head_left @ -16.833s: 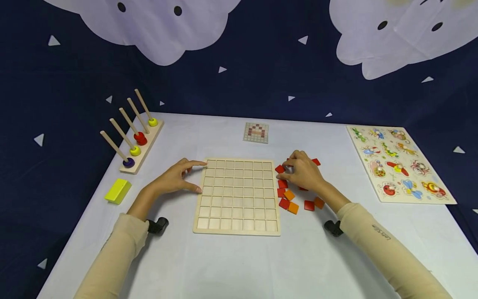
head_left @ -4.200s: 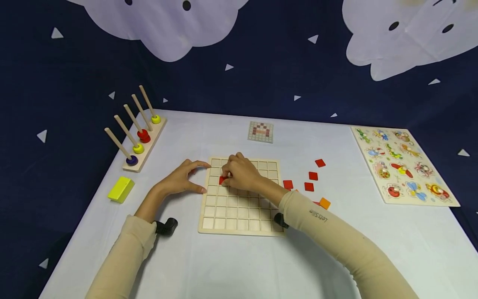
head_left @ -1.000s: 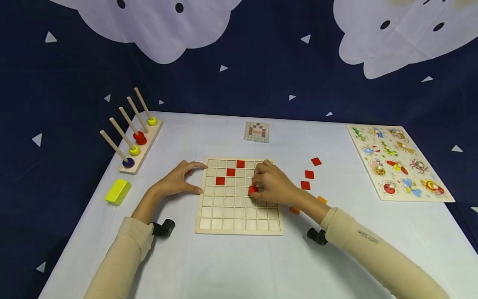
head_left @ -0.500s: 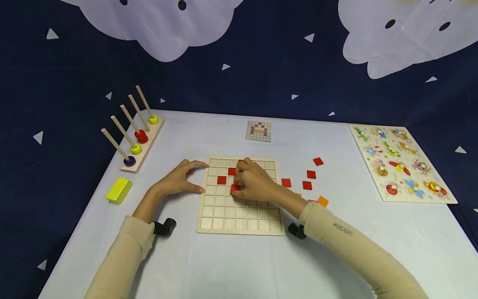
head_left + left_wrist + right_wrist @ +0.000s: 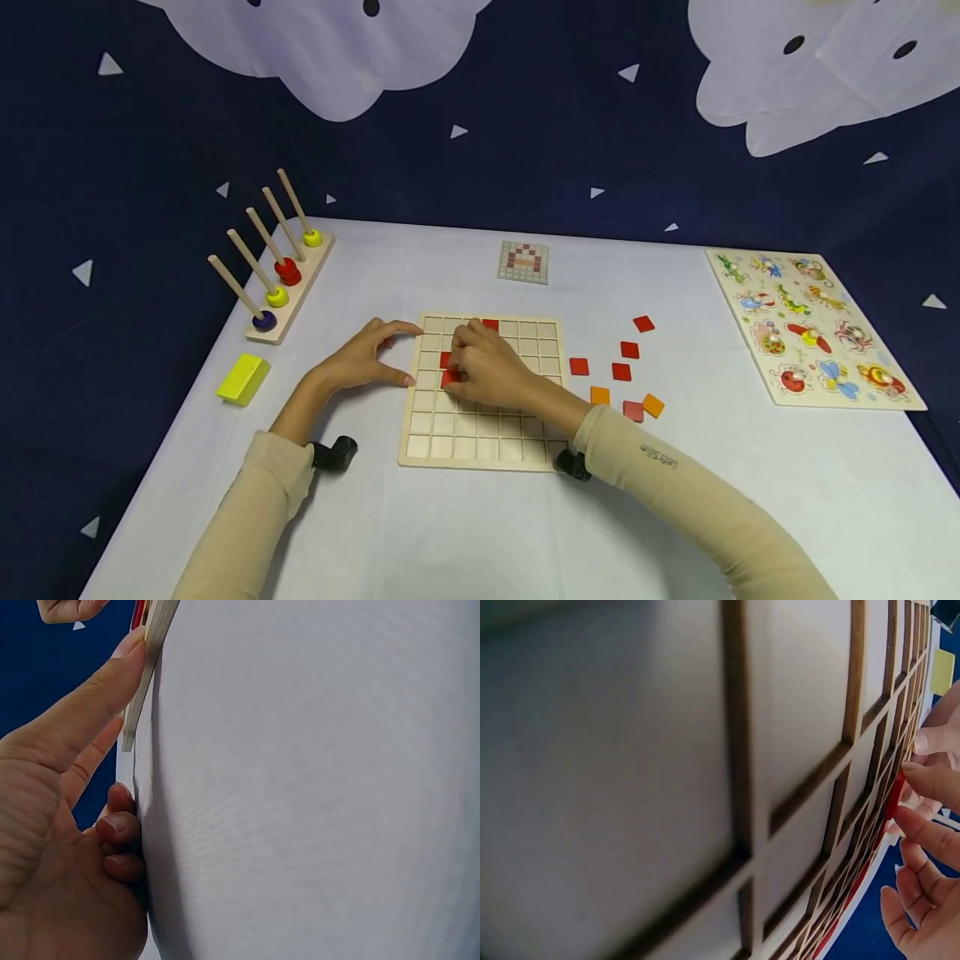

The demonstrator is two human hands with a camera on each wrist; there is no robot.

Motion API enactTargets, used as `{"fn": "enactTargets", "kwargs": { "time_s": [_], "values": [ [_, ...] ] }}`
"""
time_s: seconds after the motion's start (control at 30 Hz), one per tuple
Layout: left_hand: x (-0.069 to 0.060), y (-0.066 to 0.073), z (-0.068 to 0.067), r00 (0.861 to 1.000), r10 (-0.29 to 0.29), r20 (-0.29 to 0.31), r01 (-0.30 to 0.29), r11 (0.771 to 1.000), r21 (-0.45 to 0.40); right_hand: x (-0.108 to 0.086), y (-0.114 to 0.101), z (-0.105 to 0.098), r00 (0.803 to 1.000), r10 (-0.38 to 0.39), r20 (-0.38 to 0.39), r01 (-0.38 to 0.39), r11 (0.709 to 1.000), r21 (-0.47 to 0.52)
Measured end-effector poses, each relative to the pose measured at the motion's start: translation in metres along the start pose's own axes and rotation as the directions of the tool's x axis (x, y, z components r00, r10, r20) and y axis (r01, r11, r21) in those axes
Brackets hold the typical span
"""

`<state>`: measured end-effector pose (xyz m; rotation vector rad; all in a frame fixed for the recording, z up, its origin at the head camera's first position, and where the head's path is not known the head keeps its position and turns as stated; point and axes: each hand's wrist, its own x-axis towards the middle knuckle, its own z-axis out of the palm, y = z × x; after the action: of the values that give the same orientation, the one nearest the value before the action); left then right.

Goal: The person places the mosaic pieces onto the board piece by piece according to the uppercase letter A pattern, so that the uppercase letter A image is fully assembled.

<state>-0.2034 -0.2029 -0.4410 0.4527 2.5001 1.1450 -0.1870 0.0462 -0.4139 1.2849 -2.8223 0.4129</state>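
Note:
My right hand point(image 5: 487, 367) pinches a red square tile point(image 5: 450, 379) over the left part of a wooden grid board point(image 5: 453, 425). In the right wrist view, thumb and fingertip hold this tile point(image 5: 895, 793) low at the cells. Another red tile point(image 5: 446, 359) lies in the cell just above, and one more red tile point(image 5: 491, 325) sits in the top row; my right hand hides the cells between. My left hand point(image 5: 356, 362) touches the board's left edge with thumb and index finger spread apart. Its other fingers are bent in the left wrist view.
Loose red tiles point(image 5: 630, 350) and orange tiles point(image 5: 600, 395) lie right of the board. Behind it is a small pattern card point(image 5: 523, 262). A peg stacker point(image 5: 288, 287) and a yellow block point(image 5: 243, 379) stand left; an insect puzzle board point(image 5: 813, 329) lies right.
At first the board's cells held no tiles; red ones were set in since. In the last second my right hand carried a red tile leftward across the board. My left hand stays at the edge.

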Motion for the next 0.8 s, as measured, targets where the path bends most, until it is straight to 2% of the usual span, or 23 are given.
{"fn": "enactTargets", "kwargs": {
  "time_s": [0.27, 0.5, 0.63, 0.8],
  "values": [
    [0.002, 0.002, 0.0, 1.0, 0.002, 0.001, -0.002, 1.0, 0.002, 0.001, -0.002, 0.003, 0.999, 0.011, -0.039, -0.009, 0.999, 0.048],
    [0.001, 0.0, 0.002, 1.0, -0.012, 0.001, 0.012, 1.0, -0.003, -0.001, -0.002, 0.005, 0.997, 0.069, -0.02, -0.067, 0.994, 0.089],
    [0.001, 0.0, 0.002, 1.0, -0.015, 0.002, 0.015, 1.0, -0.006, -0.008, 0.0, 0.001, 0.995, 0.098, -0.021, -0.095, 0.988, 0.119],
    [0.0, 0.001, 0.002, 1.0, -0.017, -0.005, 0.017, 1.0, 0.002, -0.021, 0.009, -0.009, 0.986, 0.154, -0.063, -0.142, 0.977, 0.162]
  ]
}}
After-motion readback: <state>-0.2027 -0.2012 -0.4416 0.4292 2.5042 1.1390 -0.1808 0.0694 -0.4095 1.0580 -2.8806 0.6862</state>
